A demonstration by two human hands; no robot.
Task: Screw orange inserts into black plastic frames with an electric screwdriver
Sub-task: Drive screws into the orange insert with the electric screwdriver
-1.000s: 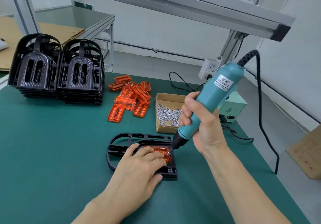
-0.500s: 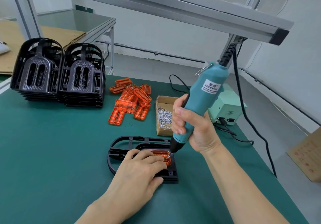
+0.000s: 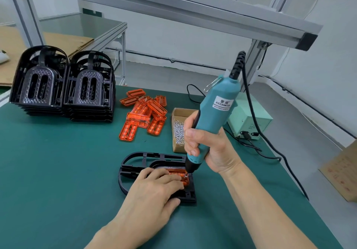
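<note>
We see the green table (image 3: 58, 171) with two stacks of black frames (image 3: 61, 86) at far left, a pile of orange inserts (image 3: 144, 113) mid-table, and a cardboard screw box (image 3: 178, 129) just beside the pile. Our right hand (image 3: 208, 148) wraps its curled fingers round the teal screwdriver (image 3: 214, 117), which tilts top-right with its tip down on the near-right end of the orange insert (image 3: 178, 174). That insert sits in the black frame (image 3: 135, 161) lying flat near us. Our left hand (image 3: 154, 192) lies flat, fingers straight, pressing insert and frame. Versus half a second back, the screwdriver stands a bit more upright; the left hand has not moved.
</note>
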